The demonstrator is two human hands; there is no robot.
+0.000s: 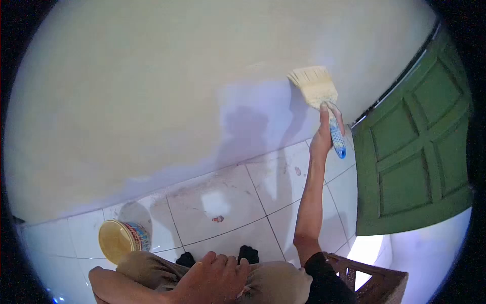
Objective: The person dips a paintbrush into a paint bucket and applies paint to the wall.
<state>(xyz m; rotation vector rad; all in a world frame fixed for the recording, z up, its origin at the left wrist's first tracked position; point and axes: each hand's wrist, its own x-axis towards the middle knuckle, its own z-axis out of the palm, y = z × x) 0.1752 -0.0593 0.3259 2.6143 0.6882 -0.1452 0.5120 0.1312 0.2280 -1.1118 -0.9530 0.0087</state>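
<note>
Khaki knees: the person sits low on a brown woven seat, legs in khaki cloth bent up at the bottom of the view
Left hand: the left hand lies slack on the knee, fingers loosely curled over the cloth, holding nothing
Paint tub: a small tub with cream paint inside stands on the tiled floor, just left of the knees, nearer the left hand than the right
Floor room: pale tiles run from the feet up to the wall's base; a few paint drips and a reddish spot mark them
Right hand: the right hand is stretched up and forward on a straight arm, fingers wrapped around the blue handle of the brush
Brush axis: handle down and right, bristles up and left, so the long axis tilts; the bristle tips press on the wall
Wall: cream over most of it, with a paler, bluish-white patch left of and below the brush
Right edge: a green panelled door stands just right of the brush hand, leaving little sideways room that way; the wall opens wide to the left
</note>
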